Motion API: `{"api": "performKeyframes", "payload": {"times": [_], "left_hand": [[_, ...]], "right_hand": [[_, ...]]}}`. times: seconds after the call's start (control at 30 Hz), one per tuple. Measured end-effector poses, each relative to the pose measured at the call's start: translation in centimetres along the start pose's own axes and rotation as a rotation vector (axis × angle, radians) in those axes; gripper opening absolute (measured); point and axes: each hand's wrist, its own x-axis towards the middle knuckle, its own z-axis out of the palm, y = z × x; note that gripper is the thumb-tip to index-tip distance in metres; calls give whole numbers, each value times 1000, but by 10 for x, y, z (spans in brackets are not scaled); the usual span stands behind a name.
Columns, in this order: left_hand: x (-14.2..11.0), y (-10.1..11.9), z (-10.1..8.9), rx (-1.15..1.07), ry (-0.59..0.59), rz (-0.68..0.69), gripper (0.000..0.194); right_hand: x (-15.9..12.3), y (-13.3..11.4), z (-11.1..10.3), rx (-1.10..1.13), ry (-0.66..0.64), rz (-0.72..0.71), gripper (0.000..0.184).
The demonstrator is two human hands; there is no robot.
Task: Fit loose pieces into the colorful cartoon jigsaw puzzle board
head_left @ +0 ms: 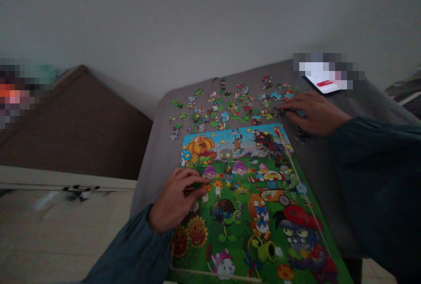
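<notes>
A jigsaw puzzle board (226, 231) with a bright cartoon picture lies on a grey cloth surface. My left hand (174, 198) rests on its left edge, fingers stretched out over the picture with the thumb apart, holding nothing that I can see. Beyond the board, many loose puzzle pieces (225, 115) are scattered over the cloth. Among those at the right, my right hand (314, 113) reaches down, its fingertips closed on a small dark puzzle piece (280, 111); the hand partly hides the pieces beneath it.
A phone (324, 86) with a lit screen lies at the back right, partly blurred out. The grey cloth surface (148, 165) meets a pale wall (204, 25) behind. On the left are a brown panel (82, 126) and a light floor (66, 231) below.
</notes>
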Motion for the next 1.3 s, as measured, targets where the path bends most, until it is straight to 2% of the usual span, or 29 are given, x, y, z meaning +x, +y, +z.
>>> {"api": "performKeyframes", "payload": {"times": [0.1, 0.23, 0.33, 0.43, 0.53, 0.67, 0.73, 0.83, 0.97, 1.07, 1.13, 1.3], "left_hand": [[-1, 1, 0, 4, 18, 25, 35], [-7, 5, -8, 25, 99, 58, 34], [-10, 4, -24, 68, 179, 65, 31], [-6, -6, -50, 144, 257, 63, 31], [16, -19, -83, 285, 348, 87, 28], [72, -28, -122, 450, 460, 115, 34], [104, -29, -131, 471, 409, 66, 34], [144, -30, -123, 447, 413, 36, 32], [173, -40, -88, 383, 445, 20, 30], [178, -53, -64, 330, 479, 1, 32], [179, -62, -55, 302, 502, -8, 31], [176, -74, -53, 269, 481, 10, 29]], "right_hand": [[0, -1, 0, -28, -5, -9, 41], [0, -1, 1, -36, 25, -26, 41], [-1, 1, 3, -20, 45, -26, 40], [-2, 2, 4, -10, 47, -11, 38], [-1, 1, 3, 5, 48, 6, 36], [0, -1, 1, 13, 42, 11, 37], [1, -2, 1, 10, 40, 13, 37], [0, -2, 2, 4, 46, 16, 37], [0, -3, 3, 18, 44, 24, 37], [1, -5, 2, 18, 25, 25, 38], [2, -7, 0, 21, 13, 23, 38], [2, -12, -3, 29, 2, 40, 39]]}}
